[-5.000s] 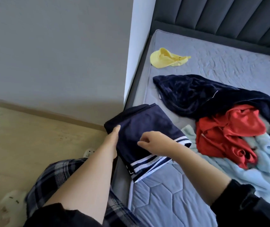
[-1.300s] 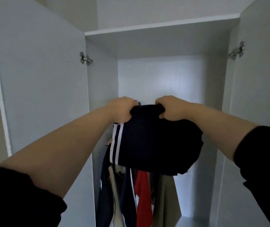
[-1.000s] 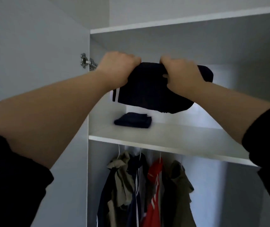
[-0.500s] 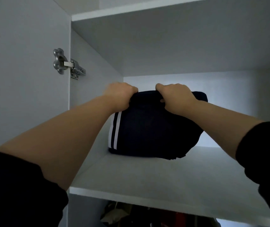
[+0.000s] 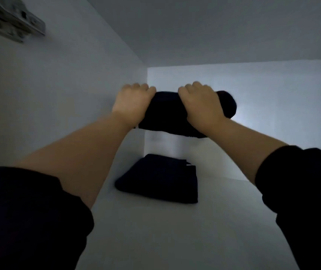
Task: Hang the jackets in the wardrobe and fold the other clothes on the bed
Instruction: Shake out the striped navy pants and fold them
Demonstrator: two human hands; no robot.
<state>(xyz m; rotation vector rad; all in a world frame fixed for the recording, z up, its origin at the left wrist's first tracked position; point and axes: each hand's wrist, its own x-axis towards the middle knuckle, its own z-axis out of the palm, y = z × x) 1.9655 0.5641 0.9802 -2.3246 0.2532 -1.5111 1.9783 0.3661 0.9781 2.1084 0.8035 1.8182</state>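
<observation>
Both my hands hold a folded dark navy garment point(image 5: 167, 112) in the air inside the white wardrobe's upper compartment. My left hand point(image 5: 132, 103) grips its left end and my right hand point(image 5: 201, 104) grips its top right part, fingers curled over the far edge. Its white stripes are hidden now. Below it, a second folded dark garment point(image 5: 158, 180) lies flat on the white shelf point(image 5: 155, 230), near the left wall. The held garment hangs clear above that one, not touching it.
The compartment's left side wall point(image 5: 68, 94) runs close beside my left hand, with a metal door hinge point(image 5: 13, 22) at the upper left. The back wall point(image 5: 272, 114) and the ceiling panel point(image 5: 214, 26) close the space. The shelf's right half is bare white board.
The view has moved up and into the shelf compartment. My hands carried the folded garment deeper in and higher, over the other folded garment, which was hidden behind it half a second ago.
</observation>
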